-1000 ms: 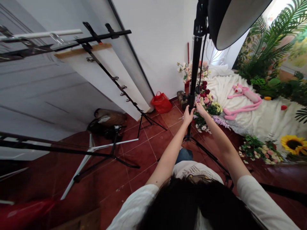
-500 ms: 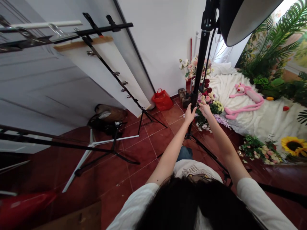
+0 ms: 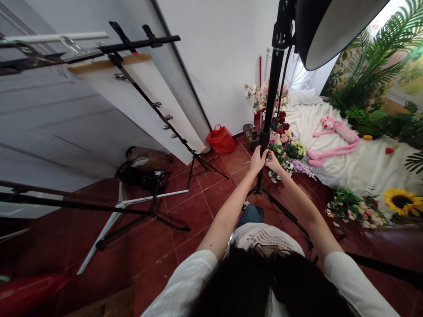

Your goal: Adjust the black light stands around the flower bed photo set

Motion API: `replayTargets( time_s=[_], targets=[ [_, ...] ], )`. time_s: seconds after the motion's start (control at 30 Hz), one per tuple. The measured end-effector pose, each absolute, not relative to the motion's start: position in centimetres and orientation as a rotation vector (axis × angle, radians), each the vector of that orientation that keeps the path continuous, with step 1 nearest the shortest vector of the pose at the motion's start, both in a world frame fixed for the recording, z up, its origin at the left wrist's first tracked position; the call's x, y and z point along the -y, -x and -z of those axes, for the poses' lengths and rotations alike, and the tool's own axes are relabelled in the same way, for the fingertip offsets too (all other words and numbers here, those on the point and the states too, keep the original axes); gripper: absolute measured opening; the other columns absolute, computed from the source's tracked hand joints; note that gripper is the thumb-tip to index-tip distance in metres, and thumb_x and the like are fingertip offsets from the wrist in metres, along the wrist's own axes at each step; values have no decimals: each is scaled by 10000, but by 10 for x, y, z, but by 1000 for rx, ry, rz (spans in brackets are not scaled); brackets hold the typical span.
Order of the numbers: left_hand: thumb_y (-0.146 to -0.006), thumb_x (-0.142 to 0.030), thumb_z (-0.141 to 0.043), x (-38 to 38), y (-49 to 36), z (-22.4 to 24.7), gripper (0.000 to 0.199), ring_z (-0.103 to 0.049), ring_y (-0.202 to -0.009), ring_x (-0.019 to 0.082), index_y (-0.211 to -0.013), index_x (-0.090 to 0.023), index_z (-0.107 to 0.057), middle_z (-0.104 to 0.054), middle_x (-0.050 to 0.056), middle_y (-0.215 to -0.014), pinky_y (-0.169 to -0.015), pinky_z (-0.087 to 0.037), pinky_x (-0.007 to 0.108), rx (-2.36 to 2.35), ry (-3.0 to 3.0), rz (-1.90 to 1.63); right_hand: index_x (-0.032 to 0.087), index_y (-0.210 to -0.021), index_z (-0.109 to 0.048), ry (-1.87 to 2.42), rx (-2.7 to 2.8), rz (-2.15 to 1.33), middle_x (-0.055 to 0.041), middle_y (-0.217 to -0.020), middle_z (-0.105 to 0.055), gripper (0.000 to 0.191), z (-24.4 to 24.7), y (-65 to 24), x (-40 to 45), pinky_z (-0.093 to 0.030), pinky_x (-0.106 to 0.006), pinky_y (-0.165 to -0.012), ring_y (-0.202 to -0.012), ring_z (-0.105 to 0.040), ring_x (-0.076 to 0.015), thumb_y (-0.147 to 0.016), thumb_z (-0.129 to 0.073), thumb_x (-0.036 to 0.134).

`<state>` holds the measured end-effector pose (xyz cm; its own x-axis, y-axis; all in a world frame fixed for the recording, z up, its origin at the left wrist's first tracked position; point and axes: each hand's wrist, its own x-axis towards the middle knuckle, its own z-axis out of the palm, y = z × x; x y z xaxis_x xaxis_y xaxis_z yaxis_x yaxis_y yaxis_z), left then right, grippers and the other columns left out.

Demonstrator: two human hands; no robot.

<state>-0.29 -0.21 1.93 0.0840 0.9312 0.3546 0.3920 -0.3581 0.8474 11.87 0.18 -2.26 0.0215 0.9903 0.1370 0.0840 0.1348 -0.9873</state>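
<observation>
Clasping the pole (image 3: 271, 94) with the left hand (image 3: 257, 160), thumb and fingers around it, likely to steady it. Bent in close against the same spot with the right hand (image 3: 272, 160), perhaps on a knob; too hidden to tell if clamped. Standing through the grip, with the lamp (image 3: 309, 26) above and splayed legs (image 3: 284, 208) below, probably spread for balance. Just right of the grip, flowers (image 3: 295, 149), seemingly massed for decoration beside the blanket (image 3: 297, 116).

Hands (image 3: 264, 160) on black light stand (image 3: 272, 88), pink plush (image 3: 345, 132) on white fabric (image 3: 372, 165)
</observation>
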Motion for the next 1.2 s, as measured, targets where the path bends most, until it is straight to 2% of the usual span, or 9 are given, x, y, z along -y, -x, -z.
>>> replayTargets(
  time_s=[0.13, 0.27, 0.47, 0.7, 0.97, 1.07, 1.2],
  targets=[
    [-941, -666, -406, 1, 8, -25, 585, -650, -1171, 264, -1168, -160, -592, -672, 189, -1213, -1026, -505, 418, -1272, -1835, -1278, 188, -1334, -541, 1219, 1354, -918, -172, -1307, -641, 759, 22, -98, -17, -431, -507, -1137, -1247, -587, -320, -667, -796, 445],
    [-919, -662, -471, -4, 9, -29, 523, -684, -1055, 260, -1081, -178, -587, -700, 157, -1078, -956, -536, 410, -1255, -1858, -1306, 160, -1358, -530, 1256, 1357, -914, -189, -1341, -617, 790, 19, -95, -19, -387, -521, -1171, -1307, -546, -339, -670, -790, 446],
    [-923, -664, -460, -12, 11, -39, 543, -671, -1122, 273, -1166, -189, -565, -693, 153, -1110, -1008, -515, 420, -1196, -1872, -1266, 211, -1335, -548, 1167, 1321, -994, -126, -1305, -644, 761, 4, -96, -11, -325, -445, -1219, -1392, -476, -269, -637, -816, 353],
    [-899, -703, -459, -23, 15, -68, 550, -714, -964, 254, -1104, -201, -557, -705, 116, -975, -899, -560, 394, -1121, -1952, -1299, 207, -1290, -569, 1138, 1210, -1061, -122, -1249, -672, 797, -18, -90, 1, -396, -449, -1175, -1366, -496, -284, -562, -874, 317],
    [-919, -677, -458, -22, 8, -99, 520, -739, -915, 234, -1106, -203, -561, -725, 103, -950, -835, -583, 361, -1143, -1951, -1454, 211, -1246, -575, 1187, 1121, -1145, -122, -1229, -685, 739, -26, -86, 6, -475, -429, -1086, -1315, -532, -267, -587, -876, 360],
    [-921, -667, -469, -21, 7, -105, 504, -742, -888, 226, -1103, -207, -568, -725, 91, -927, -822, -581, 349, -1141, -1957, -1466, 223, -1187, -597, 1177, 1114, -1142, -101, -1181, -704, 678, -23, -91, 12, -493, -411, -1065, -1246, -581, -254, -597, -877, 404],
    [-925, -661, -467, -20, 7, -108, 498, -739, -900, 225, -1122, -216, -571, -725, 85, -933, -832, -571, 342, -1148, -1939, -1484, 246, -1004, -643, 1197, 976, -1167, -65, -1069, -722, 441, -22, -107, 14, -536, -358, -992, -1087, -660, -207, -706, -787, 537]
  ],
)
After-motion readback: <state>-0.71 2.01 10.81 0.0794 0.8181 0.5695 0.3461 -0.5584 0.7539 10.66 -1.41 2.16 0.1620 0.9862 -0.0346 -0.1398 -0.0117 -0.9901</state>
